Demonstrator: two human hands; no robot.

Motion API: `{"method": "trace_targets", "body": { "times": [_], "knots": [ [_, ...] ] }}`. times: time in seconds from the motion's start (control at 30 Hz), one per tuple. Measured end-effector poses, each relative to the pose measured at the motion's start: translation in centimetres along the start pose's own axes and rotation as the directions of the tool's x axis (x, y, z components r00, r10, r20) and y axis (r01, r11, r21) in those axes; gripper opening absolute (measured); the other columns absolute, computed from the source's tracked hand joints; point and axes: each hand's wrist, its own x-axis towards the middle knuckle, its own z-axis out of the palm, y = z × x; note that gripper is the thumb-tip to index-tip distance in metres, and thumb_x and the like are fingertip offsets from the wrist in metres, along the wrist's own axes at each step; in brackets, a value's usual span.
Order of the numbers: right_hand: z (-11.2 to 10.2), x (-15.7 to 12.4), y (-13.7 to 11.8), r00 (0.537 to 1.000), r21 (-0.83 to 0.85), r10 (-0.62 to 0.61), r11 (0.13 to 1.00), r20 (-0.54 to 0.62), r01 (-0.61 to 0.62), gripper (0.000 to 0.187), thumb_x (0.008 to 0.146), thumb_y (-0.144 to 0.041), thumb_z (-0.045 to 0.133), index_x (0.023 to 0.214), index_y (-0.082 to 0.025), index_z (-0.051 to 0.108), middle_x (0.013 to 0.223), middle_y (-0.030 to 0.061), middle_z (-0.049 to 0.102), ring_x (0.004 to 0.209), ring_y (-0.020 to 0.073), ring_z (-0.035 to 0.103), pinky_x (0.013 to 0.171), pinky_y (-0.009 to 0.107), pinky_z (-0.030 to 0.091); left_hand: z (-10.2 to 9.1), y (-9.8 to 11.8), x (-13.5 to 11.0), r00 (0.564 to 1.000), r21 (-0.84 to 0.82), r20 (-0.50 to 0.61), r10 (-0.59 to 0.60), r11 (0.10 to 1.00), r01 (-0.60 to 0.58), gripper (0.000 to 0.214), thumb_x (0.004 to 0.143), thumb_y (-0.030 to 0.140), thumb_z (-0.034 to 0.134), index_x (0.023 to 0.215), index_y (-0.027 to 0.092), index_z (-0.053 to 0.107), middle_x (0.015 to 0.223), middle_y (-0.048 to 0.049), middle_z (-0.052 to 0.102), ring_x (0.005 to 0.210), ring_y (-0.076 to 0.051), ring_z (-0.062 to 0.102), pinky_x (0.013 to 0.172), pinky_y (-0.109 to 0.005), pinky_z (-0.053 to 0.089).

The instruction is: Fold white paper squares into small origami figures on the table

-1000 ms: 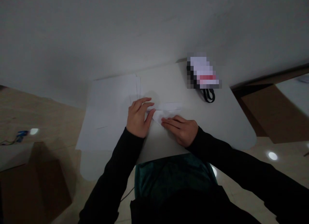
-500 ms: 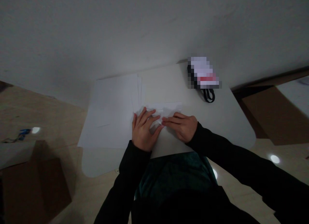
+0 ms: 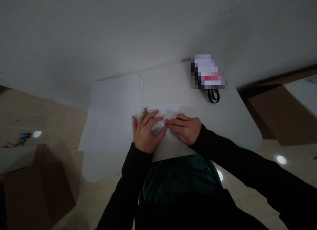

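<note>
The left hand (image 3: 145,132) lies with spread fingers on a folded piece of white paper (image 3: 156,116), and the right hand (image 3: 185,129) presses its fingertips (image 3: 167,122) against the same paper, just beside the left thumb. Loose white paper sheets (image 3: 114,111) lie stacked on the table (image 3: 230,124), just left of the fold. A pixelated packet (image 3: 205,71) with a black strap (image 3: 213,96) sits beyond the hands, near the table's far edge. A cardboard box (image 3: 37,190) stands on the tiled floor (image 3: 49,114).
</note>
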Motion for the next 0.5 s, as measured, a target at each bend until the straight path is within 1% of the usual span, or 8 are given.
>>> {"method": "trace_targets", "body": {
  "times": [0.1, 0.23, 0.37, 0.5],
  "knots": [
    [-0.11, 0.03, 0.15, 0.999, 0.01, -0.015, 1.0, 0.032, 0.015, 0.036, 0.079, -0.008, 0.047, 0.107, -0.016, 0.068, 0.11, 0.003, 0.07, 0.086, 0.0194, 0.053, 0.052, 0.027, 0.042, -0.04, -0.04, -0.08, 1.0, 0.04, 0.011, -0.003, 0.999, 0.003, 0.031, 0.079, 0.037, 0.066, 0.109, 0.03, 0.062, 0.131, -0.0021, 0.058, 0.136, -0.03, 0.036, 0.112, -0.064, 0.008],
    [-0.13, 0.0, 0.24, 0.999, 0.007, -0.008, 1.0, 0.032, 0.007, 0.036, 0.08, -0.009, 0.047, 0.107, -0.018, 0.069, 0.11, 0.0017, 0.07, 0.085, 0.0192, 0.054, 0.051, 0.027, 0.041, -0.23, -0.09, -0.14, 0.999, 0.062, 0.054, 0.003, 0.998, -0.007, 0.037, 0.079, 0.044, 0.066, 0.113, 0.03, 0.061, 0.133, -0.0024, 0.056, 0.136, -0.029, 0.035, 0.113, -0.062, 0.009],
    [0.1, -0.07, 0.09, 1.0, 0.002, 0.008, 1.0, -0.009, -0.008, 0.036, 0.08, -0.008, 0.046, 0.105, -0.018, 0.07, 0.109, 0.0006, 0.071, 0.083, 0.0188, 0.054, 0.05, 0.027, 0.041, -0.26, 0.22, -0.13, 0.999, 0.081, 0.052, -0.013, 0.997, 0.009, 0.036, 0.079, 0.043, 0.065, 0.113, 0.03, 0.06, 0.133, -0.0028, 0.056, 0.136, -0.029, 0.036, 0.113, -0.062, 0.009],
    [0.29, -0.16, 0.0, 1.0, 0.005, 0.026, 1.0, 0.017, -0.026, 0.036, 0.079, -0.009, 0.047, 0.106, -0.018, 0.069, 0.109, 0.001, 0.071, 0.084, 0.0191, 0.054, 0.052, 0.027, 0.042, -0.29, 0.64, 0.12, 0.997, 0.081, 0.064, -0.053, 0.996, 0.048, 0.037, 0.078, 0.043, 0.065, 0.112, 0.029, 0.059, 0.135, -0.003, 0.053, 0.136, -0.03, 0.034, 0.112, -0.063, 0.01]
  ]
}}
